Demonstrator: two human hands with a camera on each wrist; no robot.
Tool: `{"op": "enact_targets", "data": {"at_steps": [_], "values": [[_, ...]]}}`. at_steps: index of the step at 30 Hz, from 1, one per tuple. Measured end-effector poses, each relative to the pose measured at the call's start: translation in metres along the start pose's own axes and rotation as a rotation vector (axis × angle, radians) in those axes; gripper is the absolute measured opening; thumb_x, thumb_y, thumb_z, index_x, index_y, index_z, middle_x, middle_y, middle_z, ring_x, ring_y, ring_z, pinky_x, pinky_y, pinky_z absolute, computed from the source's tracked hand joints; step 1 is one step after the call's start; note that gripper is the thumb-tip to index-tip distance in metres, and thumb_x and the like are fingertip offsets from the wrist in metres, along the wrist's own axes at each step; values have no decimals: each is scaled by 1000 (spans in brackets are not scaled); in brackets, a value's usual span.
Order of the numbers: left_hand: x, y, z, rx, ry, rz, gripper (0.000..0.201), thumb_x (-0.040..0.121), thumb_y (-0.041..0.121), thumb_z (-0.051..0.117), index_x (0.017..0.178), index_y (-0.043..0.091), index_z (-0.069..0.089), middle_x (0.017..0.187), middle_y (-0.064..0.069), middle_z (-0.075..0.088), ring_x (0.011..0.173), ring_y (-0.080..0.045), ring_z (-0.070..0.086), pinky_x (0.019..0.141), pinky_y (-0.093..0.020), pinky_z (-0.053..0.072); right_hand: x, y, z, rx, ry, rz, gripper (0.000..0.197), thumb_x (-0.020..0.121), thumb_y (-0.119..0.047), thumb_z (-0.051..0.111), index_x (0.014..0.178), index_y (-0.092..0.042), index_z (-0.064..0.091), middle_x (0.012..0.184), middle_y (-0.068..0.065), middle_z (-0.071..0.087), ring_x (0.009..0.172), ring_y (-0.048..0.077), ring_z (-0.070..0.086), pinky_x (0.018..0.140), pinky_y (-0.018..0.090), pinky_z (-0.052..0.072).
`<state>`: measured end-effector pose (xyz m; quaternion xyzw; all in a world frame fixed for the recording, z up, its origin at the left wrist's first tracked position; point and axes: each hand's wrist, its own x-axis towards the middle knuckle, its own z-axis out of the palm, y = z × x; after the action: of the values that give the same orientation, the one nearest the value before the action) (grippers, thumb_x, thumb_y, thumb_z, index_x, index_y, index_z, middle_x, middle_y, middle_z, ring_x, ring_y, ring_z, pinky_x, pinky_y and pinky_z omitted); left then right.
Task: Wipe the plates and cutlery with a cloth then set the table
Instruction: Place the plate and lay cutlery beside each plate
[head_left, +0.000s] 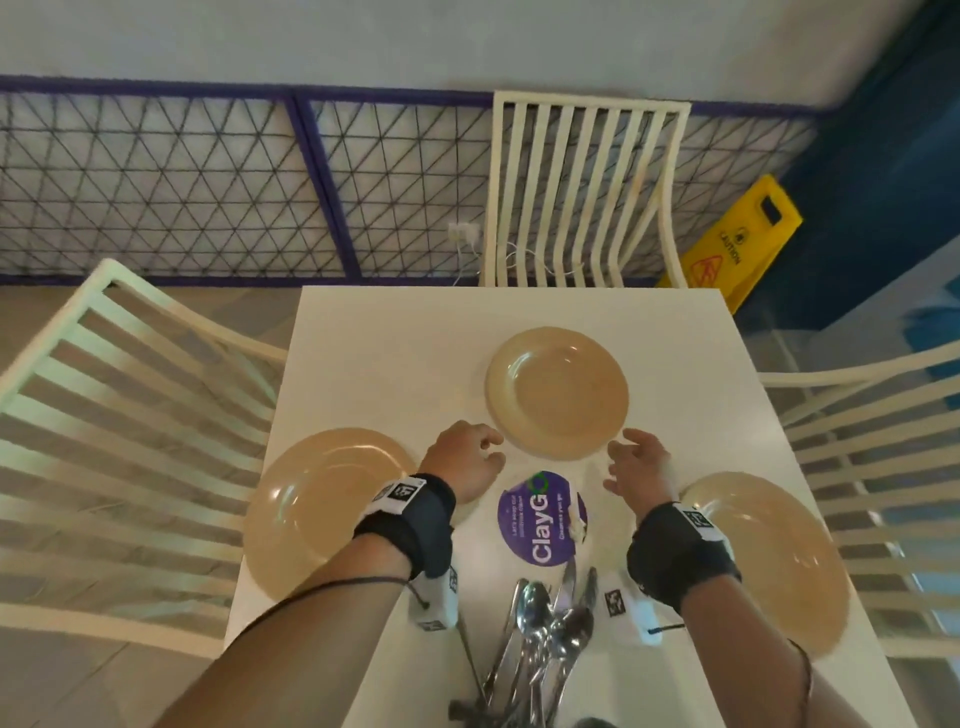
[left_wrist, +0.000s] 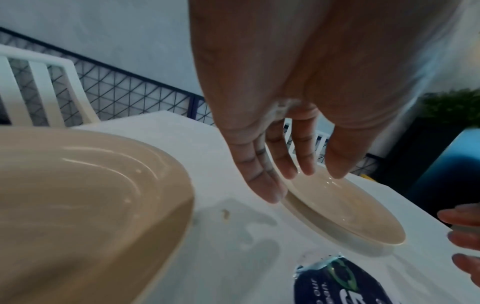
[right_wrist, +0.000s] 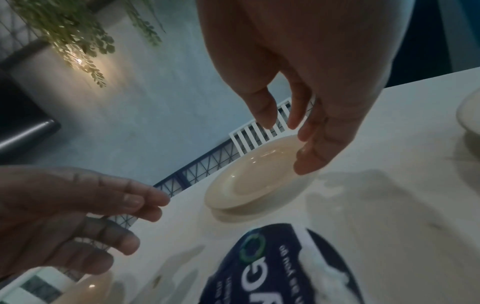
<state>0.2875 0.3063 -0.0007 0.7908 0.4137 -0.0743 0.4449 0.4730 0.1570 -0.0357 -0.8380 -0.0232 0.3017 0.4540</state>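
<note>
Spoons and knives (head_left: 540, 644) lie heaped at the table's near edge, between our wrists. Ahead, our left hand (head_left: 465, 460) and right hand (head_left: 636, 467), fingers loosely spread and empty, flank the far plate (head_left: 557, 392), both equally close to its near rim.

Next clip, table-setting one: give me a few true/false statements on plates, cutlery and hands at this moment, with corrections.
1. Three plates lie on the table. True: far plate, left plate, right plate.
2. The left hand grips a spoon. False: it holds nothing.
3. The cutlery lies piled at the near edge. True.
4. The right hand holds a cloth. False: it is empty, beside the far plate.
</note>
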Motion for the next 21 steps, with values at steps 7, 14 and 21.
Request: {"op": "enact_targets", "data": {"at_steps": [7,14,21], "values": [[77,32,26,-123,176,-277,54,87,19,54,140,19,47,131,-14,51,113,-38,59,101,-43,50,66,3,-4,-24,-136,154,67,93,-21,62,153,-18,32,143,15,49,100,32,66,79,44,61],[124,45,33,-167,234,-370,56,73,9,61,128,16,51,122,-10,62,113,-35,59,97,-45,53,103,-12,-2,99,-252,161,64,97,-8,51,156,-14,27,118,13,63,92,32,67,85,47,60],[162,60,4,-181,325,-345,56,75,8,61,128,21,53,117,-9,65,109,-36,61,94,-47,56,149,-44,14,134,-342,173,65,94,-11,52,154,-20,29,121,18,67,81,27,67,81,46,62]]}}
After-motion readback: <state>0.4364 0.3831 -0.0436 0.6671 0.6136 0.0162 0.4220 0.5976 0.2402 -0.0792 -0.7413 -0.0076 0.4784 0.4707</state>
